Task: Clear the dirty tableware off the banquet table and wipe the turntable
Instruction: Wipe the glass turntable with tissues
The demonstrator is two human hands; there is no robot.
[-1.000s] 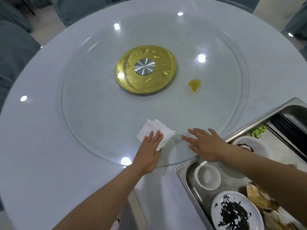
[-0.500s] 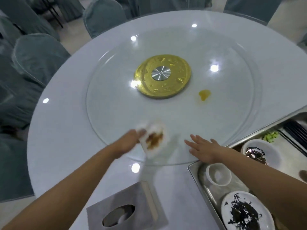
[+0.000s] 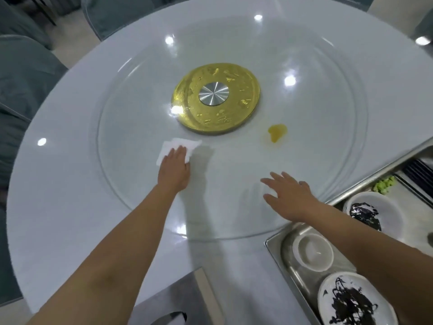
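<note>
Head view: your left hand [image 3: 174,171] has carried the napkin [image 3: 174,148] inward, pressing it flat-fingered beside the gold hub [image 3: 234,118]. Right hand [image 3: 289,198] rests spread, empty, on the turntable [image 3: 131,179]. Tableware sits in the tray [image 3: 274,247]; yellow spill [image 3: 276,133] remains, open glass all round on the desk [image 3: 58,207]

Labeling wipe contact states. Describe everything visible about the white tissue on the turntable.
The white tissue is a thin, soft-looking paper sheet, apparently folded, lying flat on the glass turntable, left of and nearer than the gold hub. The left hand presses it with straight fingers covering its near edge. Its visible side looks clean. It lies well apart from the yellow spill.
</note>
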